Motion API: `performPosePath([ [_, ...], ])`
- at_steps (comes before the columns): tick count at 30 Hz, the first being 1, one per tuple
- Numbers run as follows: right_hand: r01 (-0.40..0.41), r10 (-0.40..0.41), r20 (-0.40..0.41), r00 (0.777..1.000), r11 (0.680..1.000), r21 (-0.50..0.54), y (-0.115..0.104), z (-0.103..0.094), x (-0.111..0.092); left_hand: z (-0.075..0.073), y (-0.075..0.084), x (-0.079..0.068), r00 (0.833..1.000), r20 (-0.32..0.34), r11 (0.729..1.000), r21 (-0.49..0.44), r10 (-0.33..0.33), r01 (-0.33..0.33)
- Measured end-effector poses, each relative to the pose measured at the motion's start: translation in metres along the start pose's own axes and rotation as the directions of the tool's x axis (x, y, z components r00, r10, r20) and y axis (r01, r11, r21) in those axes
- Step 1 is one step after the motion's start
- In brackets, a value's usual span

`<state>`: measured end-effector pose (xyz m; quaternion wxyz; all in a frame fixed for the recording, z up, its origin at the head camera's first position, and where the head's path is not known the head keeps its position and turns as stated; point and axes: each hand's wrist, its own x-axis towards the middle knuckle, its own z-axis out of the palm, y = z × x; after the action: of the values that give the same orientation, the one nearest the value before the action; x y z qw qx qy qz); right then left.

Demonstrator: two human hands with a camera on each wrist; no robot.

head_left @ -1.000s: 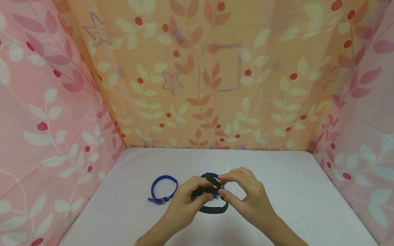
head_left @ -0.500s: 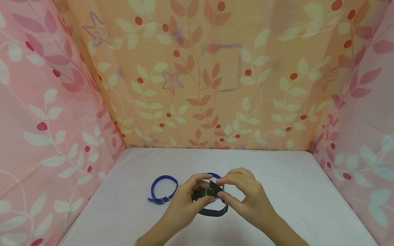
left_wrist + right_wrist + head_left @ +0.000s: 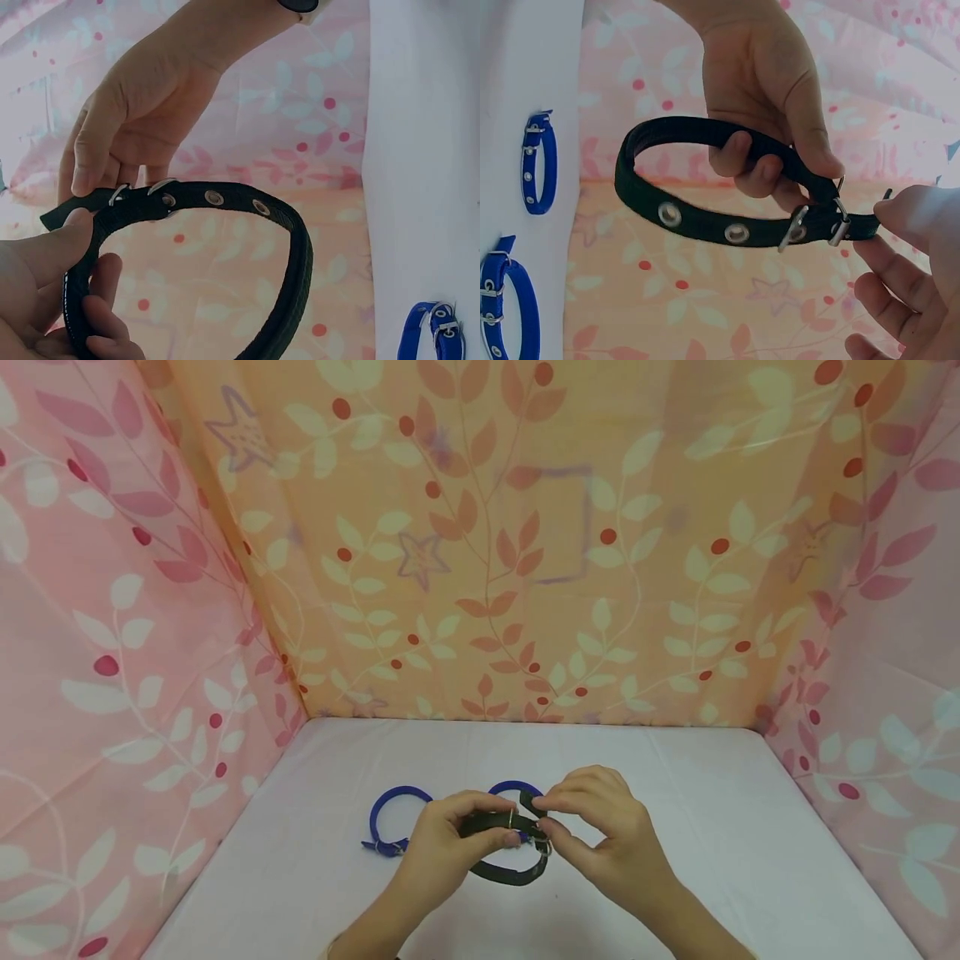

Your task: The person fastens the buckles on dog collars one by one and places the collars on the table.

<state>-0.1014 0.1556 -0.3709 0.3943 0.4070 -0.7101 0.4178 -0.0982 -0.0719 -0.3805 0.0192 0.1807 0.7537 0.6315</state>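
Observation:
A black buckled collar (image 3: 517,877) with metal eyelets is held up in a loop above the table. My left hand (image 3: 450,839) grips the band beside the buckle, thumb in front and fingers curled behind. With thumb and forefinger, my right hand (image 3: 611,827) pinches the strap end that passes through the buckle. The right wrist view shows the silver buckle (image 3: 840,225) and a metal ring (image 3: 793,229) on the band between the hands. Several eyelets line the strap; one eyelet (image 3: 736,233) sits at the loop's lower side.
Two blue collars lie on the white table (image 3: 675,777). The left blue collar (image 3: 375,818) is partly covered by my left hand; the other blue collar (image 3: 513,786) sits behind the black one. Flowered cloth walls (image 3: 480,635) enclose the back and sides.
The black strap end, earlier tilted up at the buckle, now stands farther right in my right fingers. My left hand has shifted slightly left with the band.

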Motion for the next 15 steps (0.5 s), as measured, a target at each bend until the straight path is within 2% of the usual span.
performPosePath([
  [9, 0.007, -0.006, 0.059, 0.998, 1.0, -0.021, 0.0015, -0.0036, -0.0011, 0.0017, 0.0059, -0.0042, 0.998, -0.062, 0.999, -0.041, 0.016, -0.019],
  [15, 0.037, -0.035, 0.108, 0.994, 0.999, -0.018, 0.0024, -0.0062, -0.0006, 0.0022, 0.0076, -0.0059, 0.998, -0.067, 0.997, -0.075, 0.012, -0.017],
])
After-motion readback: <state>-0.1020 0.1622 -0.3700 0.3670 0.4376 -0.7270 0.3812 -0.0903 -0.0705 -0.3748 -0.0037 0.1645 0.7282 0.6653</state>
